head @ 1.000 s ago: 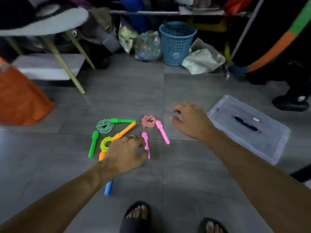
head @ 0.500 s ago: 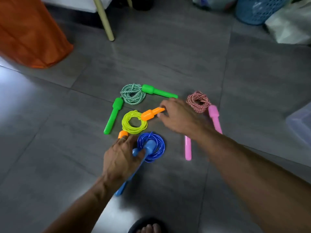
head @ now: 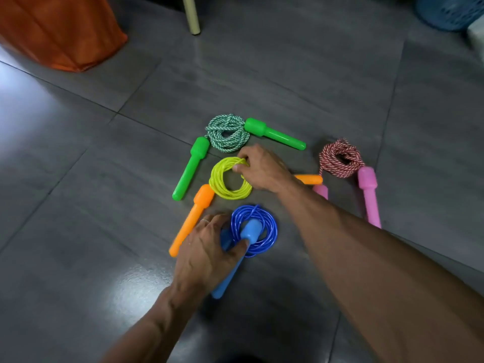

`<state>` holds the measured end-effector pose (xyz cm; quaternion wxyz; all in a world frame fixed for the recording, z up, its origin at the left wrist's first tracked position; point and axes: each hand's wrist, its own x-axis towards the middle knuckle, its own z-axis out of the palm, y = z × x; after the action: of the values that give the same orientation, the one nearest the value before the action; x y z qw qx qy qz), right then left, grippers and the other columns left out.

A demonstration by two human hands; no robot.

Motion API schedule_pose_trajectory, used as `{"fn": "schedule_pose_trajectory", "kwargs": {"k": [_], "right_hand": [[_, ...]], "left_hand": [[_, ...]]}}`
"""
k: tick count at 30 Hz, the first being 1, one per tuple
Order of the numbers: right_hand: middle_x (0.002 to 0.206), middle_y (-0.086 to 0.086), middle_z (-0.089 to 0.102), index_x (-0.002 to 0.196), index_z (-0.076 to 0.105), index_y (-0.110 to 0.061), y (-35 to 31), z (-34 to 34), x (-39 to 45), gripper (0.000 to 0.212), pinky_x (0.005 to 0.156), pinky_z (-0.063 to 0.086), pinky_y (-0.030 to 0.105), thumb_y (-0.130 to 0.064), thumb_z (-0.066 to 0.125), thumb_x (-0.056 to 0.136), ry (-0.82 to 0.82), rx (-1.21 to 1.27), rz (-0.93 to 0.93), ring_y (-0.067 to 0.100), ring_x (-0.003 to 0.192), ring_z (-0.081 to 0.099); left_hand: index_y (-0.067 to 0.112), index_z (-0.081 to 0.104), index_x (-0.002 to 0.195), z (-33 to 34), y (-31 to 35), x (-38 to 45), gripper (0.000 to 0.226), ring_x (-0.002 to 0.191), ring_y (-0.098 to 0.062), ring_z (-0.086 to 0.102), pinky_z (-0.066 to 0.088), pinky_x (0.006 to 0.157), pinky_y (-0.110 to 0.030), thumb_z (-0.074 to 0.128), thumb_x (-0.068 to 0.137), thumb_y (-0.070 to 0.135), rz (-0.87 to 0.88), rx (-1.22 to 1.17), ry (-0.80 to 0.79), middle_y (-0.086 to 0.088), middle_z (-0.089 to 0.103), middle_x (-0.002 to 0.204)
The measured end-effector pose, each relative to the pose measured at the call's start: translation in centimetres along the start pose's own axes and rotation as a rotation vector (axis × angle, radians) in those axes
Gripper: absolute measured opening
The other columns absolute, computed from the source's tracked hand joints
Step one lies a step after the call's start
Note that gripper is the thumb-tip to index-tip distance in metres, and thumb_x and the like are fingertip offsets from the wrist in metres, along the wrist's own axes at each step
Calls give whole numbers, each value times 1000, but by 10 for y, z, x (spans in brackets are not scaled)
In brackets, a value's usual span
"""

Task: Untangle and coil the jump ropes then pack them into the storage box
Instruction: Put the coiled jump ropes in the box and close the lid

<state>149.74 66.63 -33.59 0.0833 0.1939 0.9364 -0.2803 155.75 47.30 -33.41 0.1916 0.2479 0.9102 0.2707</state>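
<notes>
Several coiled jump ropes lie on the grey tile floor. My left hand (head: 209,250) grips the blue handles of the blue rope (head: 264,226), whose coil lies just right of my fingers. My right hand (head: 262,169) pinches the top right of the yellow coil (head: 225,187); its orange handles (head: 191,221) stick out lower left and behind my wrist. The green rope (head: 227,132) with green handles lies just beyond. The red-white rope (head: 340,158) with pink handles (head: 369,195) lies to the right. The storage box is out of view.
An orange bag (head: 57,30) stands at the far left. A pale furniture leg (head: 192,17) stands at the top centre. A blue basket (head: 450,11) shows at the top right corner.
The view has closed in on the ropes. My right hand has moved from the orange handle to the yellow coil and now pinches it. My left hand keeps its hold on the blue handles.
</notes>
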Motion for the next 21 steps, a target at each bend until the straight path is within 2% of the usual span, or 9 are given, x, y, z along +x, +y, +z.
{"fn": "schedule_pose_trajectory", "kwargs": {"k": [2,4,6,9,11,13,16,21], "right_hand": [[105,13,63,96,63,-16,6,-8,-3,22,75,39,32,-35,63,85,49,57,19,31,101,58],[106,12,63,98,59,-14,9,-16,-8,21,77,39,34,-32,61,87,82,96,49,30,101,57],[106,12,63,102,57,-11,12,-22,-14,24,80,41,37,-30,61,88,109,117,58,30,102,56],[99,9,63,104,56,-11,16,-33,-27,26,79,40,37,-30,61,88,160,145,34,29,98,56],[98,9,63,106,56,-11,19,-42,-37,27,77,40,36,-30,61,88,194,154,-2,29,96,57],[99,10,65,107,56,-10,21,-55,-49,27,75,41,35,-30,60,88,234,168,-31,28,92,57],[88,6,62,102,56,-10,22,-77,-68,23,71,39,33,-27,60,88,304,220,-52,22,80,55],[78,2,58,97,56,-10,20,-120,-105,17,65,36,30,-24,61,88,436,214,-59,19,71,51]], "left_hand": [[32,58,115,1,6,5,49,99,-6,56,46,82,-23,67,73,54,-19,-61,-6,15,63,105],[27,56,118,4,13,15,52,100,-11,57,46,84,-27,71,73,48,-46,-127,-47,10,64,106],[22,58,112,5,21,24,45,93,-12,58,44,75,-22,73,74,40,-105,-176,-121,7,64,101],[22,61,98,7,28,32,26,74,-7,60,39,53,-7,73,76,29,-178,-331,-181,8,65,86],[22,62,94,7,31,31,18,64,-1,57,39,49,-5,70,79,18,-156,-396,-169,6,64,79],[24,62,93,3,34,28,16,62,3,56,40,53,-5,66,82,14,-91,-383,-159,9,64,77],[29,62,95,-9,41,23,16,71,9,58,41,62,-6,62,85,17,10,-338,-149,14,65,79],[28,60,105,-39,72,17,28,87,-8,64,51,79,-32,53,78,32,121,-324,-58,9,68,94]]}}
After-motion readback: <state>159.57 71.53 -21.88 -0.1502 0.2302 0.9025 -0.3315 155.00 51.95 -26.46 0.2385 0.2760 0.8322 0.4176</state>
